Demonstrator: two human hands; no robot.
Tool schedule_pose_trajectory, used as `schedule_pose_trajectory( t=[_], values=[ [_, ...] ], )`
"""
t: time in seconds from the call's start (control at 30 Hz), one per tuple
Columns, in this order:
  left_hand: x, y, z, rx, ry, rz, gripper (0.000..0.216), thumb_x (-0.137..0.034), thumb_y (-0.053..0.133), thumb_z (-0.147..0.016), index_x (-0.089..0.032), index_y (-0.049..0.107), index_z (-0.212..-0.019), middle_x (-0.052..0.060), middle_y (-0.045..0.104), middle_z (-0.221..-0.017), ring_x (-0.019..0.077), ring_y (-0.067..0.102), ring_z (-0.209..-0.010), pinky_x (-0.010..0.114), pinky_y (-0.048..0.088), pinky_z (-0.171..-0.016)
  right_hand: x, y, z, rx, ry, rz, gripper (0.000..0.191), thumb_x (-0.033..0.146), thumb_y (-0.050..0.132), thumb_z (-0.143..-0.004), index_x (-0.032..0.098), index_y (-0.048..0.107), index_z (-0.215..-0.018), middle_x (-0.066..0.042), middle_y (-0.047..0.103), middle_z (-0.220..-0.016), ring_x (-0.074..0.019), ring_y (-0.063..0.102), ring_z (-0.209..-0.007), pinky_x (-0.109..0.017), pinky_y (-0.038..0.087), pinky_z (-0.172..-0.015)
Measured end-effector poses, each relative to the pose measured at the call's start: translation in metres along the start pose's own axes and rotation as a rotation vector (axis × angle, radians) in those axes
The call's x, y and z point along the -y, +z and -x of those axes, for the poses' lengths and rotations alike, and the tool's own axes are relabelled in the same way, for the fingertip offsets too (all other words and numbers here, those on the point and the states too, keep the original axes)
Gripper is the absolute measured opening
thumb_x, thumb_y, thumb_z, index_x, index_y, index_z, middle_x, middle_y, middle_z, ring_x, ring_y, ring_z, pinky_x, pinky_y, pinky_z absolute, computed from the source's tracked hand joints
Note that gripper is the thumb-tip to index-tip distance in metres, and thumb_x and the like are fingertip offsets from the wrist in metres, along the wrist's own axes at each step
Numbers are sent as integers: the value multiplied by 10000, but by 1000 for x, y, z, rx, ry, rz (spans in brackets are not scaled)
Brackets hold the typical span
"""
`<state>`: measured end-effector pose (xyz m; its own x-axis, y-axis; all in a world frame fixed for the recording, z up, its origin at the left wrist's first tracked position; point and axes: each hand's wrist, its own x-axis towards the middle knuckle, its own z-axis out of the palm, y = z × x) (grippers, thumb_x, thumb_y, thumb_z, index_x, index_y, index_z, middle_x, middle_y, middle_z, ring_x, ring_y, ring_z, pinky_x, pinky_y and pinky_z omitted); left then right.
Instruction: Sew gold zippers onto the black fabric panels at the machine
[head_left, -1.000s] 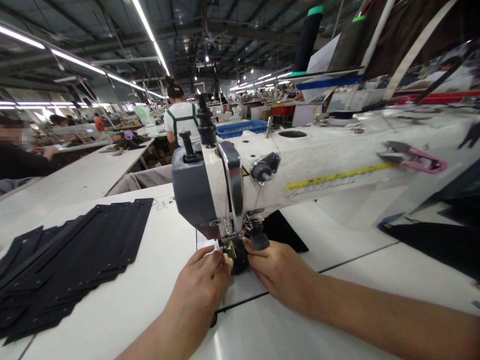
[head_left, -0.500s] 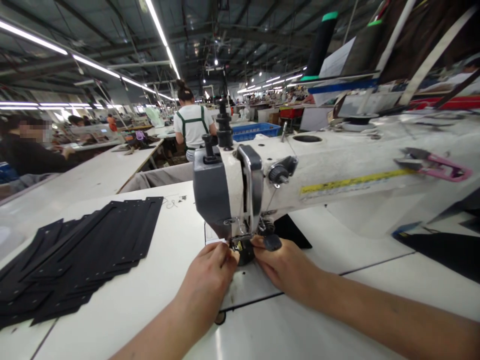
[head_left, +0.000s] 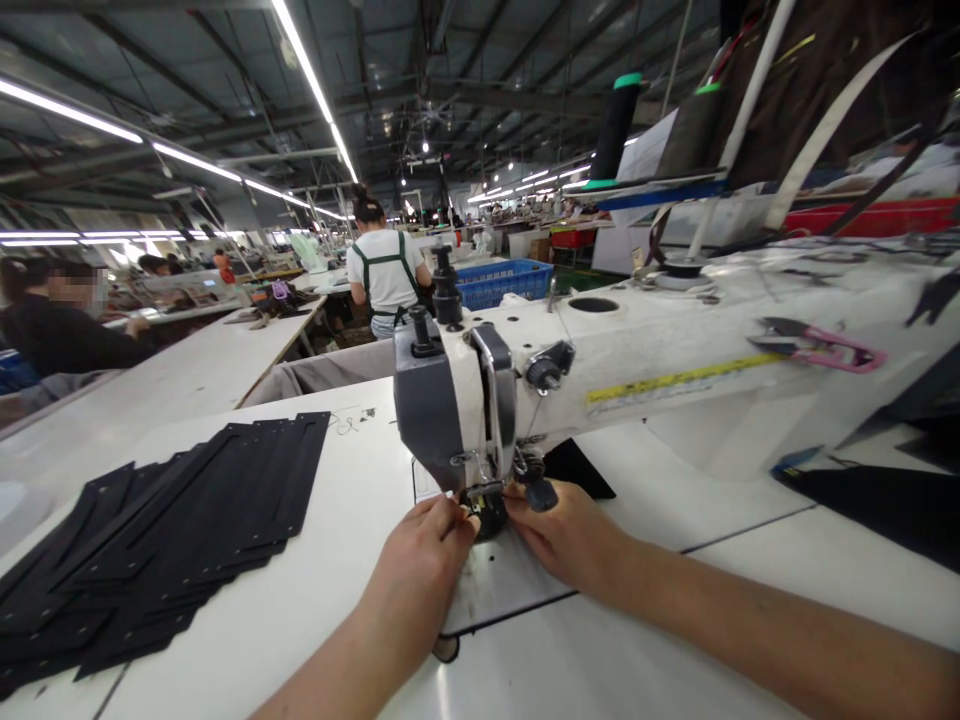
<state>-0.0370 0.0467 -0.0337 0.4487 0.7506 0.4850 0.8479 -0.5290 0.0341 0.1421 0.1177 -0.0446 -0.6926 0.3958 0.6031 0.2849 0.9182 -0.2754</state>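
Note:
In front of me stands a white sewing machine [head_left: 675,340] with a dark grey head cover. My left hand [head_left: 424,550] is closed in a pinch just left of the presser foot [head_left: 491,510]. On the other side of the foot, my right hand [head_left: 566,535] also pinches with thumb and forefinger, close behind a dark lever pad [head_left: 541,495]. What lies between the fingertips of either hand is too small and hidden to make out. A flat black piece [head_left: 577,468] lies on the machine bed behind my right hand, partly covered by it.
A fanned pile of black panels [head_left: 217,510] lies on the table to the left. Pink-handled snips [head_left: 817,345] and a yellow tape measure [head_left: 682,378] are on the machine arm. Thread cones [head_left: 616,130] stand above. Beyond are a blue crate [head_left: 502,283] and a co-worker [head_left: 384,270].
The camera view has shifted slightly, tilting up. Both hands stay pinched beside the presser foot, with little visible movement against the machine.

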Motion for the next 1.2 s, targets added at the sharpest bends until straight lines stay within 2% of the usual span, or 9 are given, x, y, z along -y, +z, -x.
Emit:
schedule_pose_trajectory(
  t=[0.53,0.63,0.73,0.8,0.87,0.93,1.0,1.1,1.2],
  values=[
    [5,4,1,-55,26,7,124,-82,472,-834,-125,587,-818,93,608,-820,191,579,-768,341,532,-724,-6,9,0,11,1,-17,263,90,367,-817,159,617,-775,-71,639,-769,-209,592,-727,-292,455,-638],
    [6,4,1,-55,17,4,102,-93,497,-827,-137,589,-819,81,610,-810,182,581,-738,332,532,-704,-4,8,0,5,4,-52,260,94,369,-827,159,619,-802,-74,645,-812,-202,588,-767,-289,457,-670],
    [9,3,2,-61,2,5,93,-97,522,-814,-158,589,-834,64,611,-824,176,585,-762,315,526,-709,-9,-4,1,85,11,-74,186,150,431,-843,156,606,-906,-77,637,-922,-187,575,-850,-279,455,-741],
    [9,0,2,-69,5,-19,107,-91,508,-818,-163,587,-826,55,610,-813,171,588,-762,325,516,-737,-15,-19,5,144,28,76,183,206,494,-829,136,588,-970,-110,609,-1007,-216,547,-934,-327,437,-807],
    [0,-7,2,-93,44,-77,145,-75,467,-827,-157,587,-825,58,612,-811,181,592,-787,375,483,-813,-20,-33,12,196,56,356,168,182,521,-800,111,594,-934,-148,597,-982,-271,533,-942,-406,419,-809],
    [-19,-13,1,-117,119,-114,166,-77,447,-832,-147,590,-880,70,623,-853,203,587,-856,424,426,-894,-15,-40,24,264,76,595,119,81,498,-758,107,601,-813,-141,601,-833,-282,554,-824,-424,424,-728],
    [-43,-15,-3,-79,186,-90,228,-128,471,-835,-122,557,-1047,104,618,-997,236,551,-989,431,388,-944,3,-41,40,293,74,650,172,9,462,-717,115,589,-763,-106,589,-727,-250,563,-699,-394,427,-664],
    [-70,-12,-8,58,191,45,354,-153,497,-819,-83,499,-1166,146,563,-1174,252,507,-1098,391,400,-947,48,-43,67,230,108,412,202,40,430,-754,131,579,-856,-87,610,-749,-217,577,-645,-343,430,-619],
    [-75,-11,-8,118,2,335,287,-97,477,-787,-143,598,-1043,90,633,-1083,217,581,-997,341,440,-886,86,-60,85,373,430,-71,168,171,401,-842,166,551,-768,-56,613,-703,-179,590,-627,-273,420,-557]
  ],
)
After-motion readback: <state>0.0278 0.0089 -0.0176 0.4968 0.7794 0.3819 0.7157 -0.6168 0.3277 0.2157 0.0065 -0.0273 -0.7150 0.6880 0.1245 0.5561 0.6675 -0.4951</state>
